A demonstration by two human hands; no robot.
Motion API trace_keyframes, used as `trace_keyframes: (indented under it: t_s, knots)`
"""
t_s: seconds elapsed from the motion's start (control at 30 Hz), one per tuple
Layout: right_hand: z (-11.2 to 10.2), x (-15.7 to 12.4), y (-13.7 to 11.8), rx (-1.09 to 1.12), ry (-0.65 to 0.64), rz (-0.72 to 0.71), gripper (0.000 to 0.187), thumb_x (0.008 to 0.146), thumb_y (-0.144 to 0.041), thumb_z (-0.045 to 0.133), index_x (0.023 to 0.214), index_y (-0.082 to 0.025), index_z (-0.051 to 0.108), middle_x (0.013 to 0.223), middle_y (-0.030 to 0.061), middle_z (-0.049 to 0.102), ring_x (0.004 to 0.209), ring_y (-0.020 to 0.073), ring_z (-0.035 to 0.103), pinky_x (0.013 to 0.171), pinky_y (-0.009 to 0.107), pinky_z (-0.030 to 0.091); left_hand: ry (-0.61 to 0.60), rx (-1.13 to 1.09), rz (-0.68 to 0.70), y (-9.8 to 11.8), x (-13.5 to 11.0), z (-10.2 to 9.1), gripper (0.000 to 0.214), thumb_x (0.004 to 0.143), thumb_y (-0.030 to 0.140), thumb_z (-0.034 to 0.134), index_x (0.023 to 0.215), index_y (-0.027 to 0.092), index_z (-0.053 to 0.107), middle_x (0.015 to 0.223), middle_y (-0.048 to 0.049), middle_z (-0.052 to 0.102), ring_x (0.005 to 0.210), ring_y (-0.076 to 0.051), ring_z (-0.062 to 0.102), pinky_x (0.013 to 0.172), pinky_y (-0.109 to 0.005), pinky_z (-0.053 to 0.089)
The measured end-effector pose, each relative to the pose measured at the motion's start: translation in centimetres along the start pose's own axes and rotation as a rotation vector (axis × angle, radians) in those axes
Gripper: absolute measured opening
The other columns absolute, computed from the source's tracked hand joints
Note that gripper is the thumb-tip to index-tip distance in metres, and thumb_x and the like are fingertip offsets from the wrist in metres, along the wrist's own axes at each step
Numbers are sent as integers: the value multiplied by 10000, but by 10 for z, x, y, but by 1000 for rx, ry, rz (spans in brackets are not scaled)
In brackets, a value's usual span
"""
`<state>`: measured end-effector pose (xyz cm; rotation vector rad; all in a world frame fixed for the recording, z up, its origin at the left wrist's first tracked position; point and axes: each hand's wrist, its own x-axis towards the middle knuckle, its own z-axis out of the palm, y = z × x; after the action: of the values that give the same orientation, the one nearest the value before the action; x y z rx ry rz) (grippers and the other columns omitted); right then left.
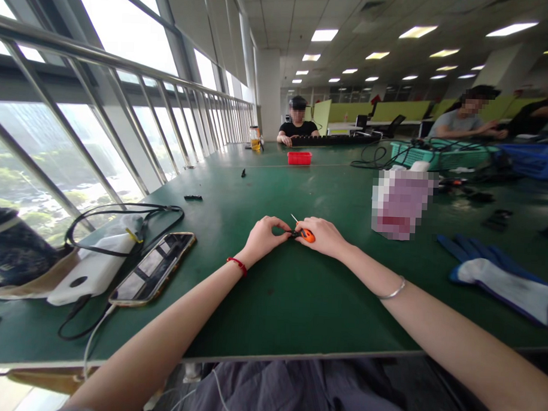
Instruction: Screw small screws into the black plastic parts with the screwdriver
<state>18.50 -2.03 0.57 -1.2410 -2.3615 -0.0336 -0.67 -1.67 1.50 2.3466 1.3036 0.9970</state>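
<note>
Over the green table my left hand and my right hand meet, fingertips nearly touching. A screwdriver with an orange-and-black handle sits in my right fist. Its thin metal tip sticks out past the fingers, pointing up and to the left. Between my left thumb and fingers is a small black piece, mostly hidden, close against the screwdriver's handle. I cannot tell whether the right fingers touch that piece too.
On the left lie a phone, a white power bank-like case and a black cable. A red box stands ahead. To the right are a blurred pink packet, a blue-and-white glove and a green basket. A co-worker sits opposite.
</note>
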Motion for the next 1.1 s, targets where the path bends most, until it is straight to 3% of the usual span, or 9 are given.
trace_keyframes:
  t_s: [0.17,0.33,0.7,0.83,0.97,1.1]
  knots:
    - [-1,-1,2,21,63,7,225,785,-368,614,956,-222,627,901,44,636,814,191,582,701,300,408,49,-8,55,2,0,-4,68,725,239,642,756,191,678,843,-21,688,860,-193,590,824,-324,445]
    - [-3,0,3,25,121,-85,139,826,-304,571,923,-220,625,877,37,633,819,174,579,719,286,396,62,-7,86,1,0,-4,62,727,242,639,753,195,670,827,-16,680,840,-184,587,816,-316,445]
    - [-7,0,-2,31,129,-126,107,822,-280,558,868,-219,632,847,30,642,786,171,581,714,287,391,6,105,187,1,-1,-5,72,748,264,631,772,202,659,839,-9,684,847,-189,574,810,-318,436]
    - [-14,-2,-1,98,218,-64,116,796,-297,572,862,-220,629,877,31,660,816,180,600,741,293,420,1,108,191,0,0,-12,100,754,289,630,800,216,682,884,-13,689,869,-193,581,833,-320,437]
    - [-18,-3,8,155,335,43,109,804,-271,531,833,-216,621,889,23,670,788,165,615,703,273,436,-101,85,191,-2,-1,-10,95,744,300,646,788,238,702,965,-3,692,924,-193,595,901,-332,432]
    - [-15,-3,16,123,318,80,99,789,-266,537,801,-221,624,893,17,682,789,168,626,678,265,435,-175,95,144,0,-4,0,84,735,268,647,776,231,710,1000,-6,692,939,-195,606,913,-327,440]
